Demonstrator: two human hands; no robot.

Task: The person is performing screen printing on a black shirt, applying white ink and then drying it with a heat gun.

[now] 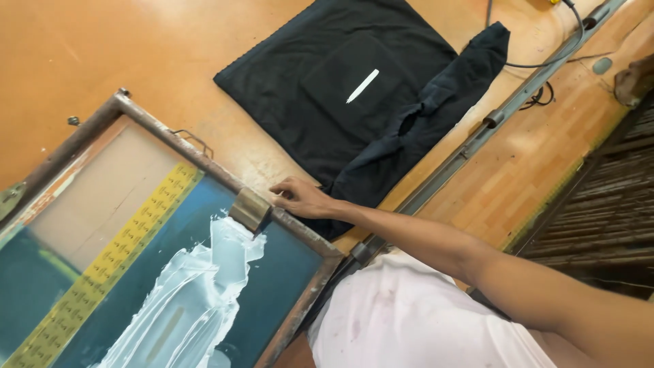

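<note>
Head view: one hand [300, 197] touches one screen frame [204, 163], one black garment [354, 95] beside.

matt black cloth [340, 88], rusty metal frame [191, 153]

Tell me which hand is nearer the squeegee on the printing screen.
Right. The right hand rests on the screen frame right beside the squeegee. The left hand is out of view.

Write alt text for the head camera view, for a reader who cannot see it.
A person's right hand rests on the metal frame of a printing screen smeared with white ink, beside a squeegee. A black garment with a white stripe lies on the orange table beyond.
</note>
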